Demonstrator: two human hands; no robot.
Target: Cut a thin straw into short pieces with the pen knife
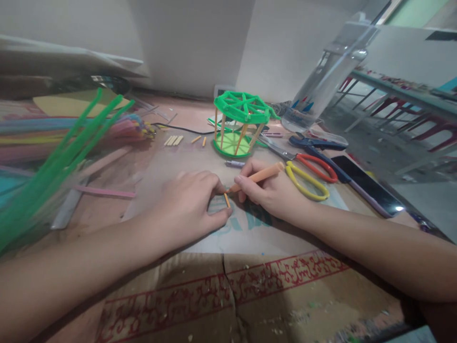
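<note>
Between the thumb and forefinger of my left hand (194, 200) a short orange stick (227, 200) is pinched by its ends. My right hand (262, 186) is closed around an orange marker pen (266, 173), whose tip touches the stick near its upper end. Both hands rest over a whitish sheet (203, 243) with blue-green marks. Just beyond them stands a round green frame (244, 107) on orange posts above a green base (232, 145). To its left lie several pale sticks (173, 140) in a row and two orange pieces (196, 139).
Scissors (310, 174) with red and yellow handles, blue-handled pliers (317, 142) and a phone (367, 183) lie at the right. A clear bottle (321, 81) stands behind them. Green pipe cleaners (67, 157) and coloured bundles fill the left. Patterned cardboard (200, 295) lies in front.
</note>
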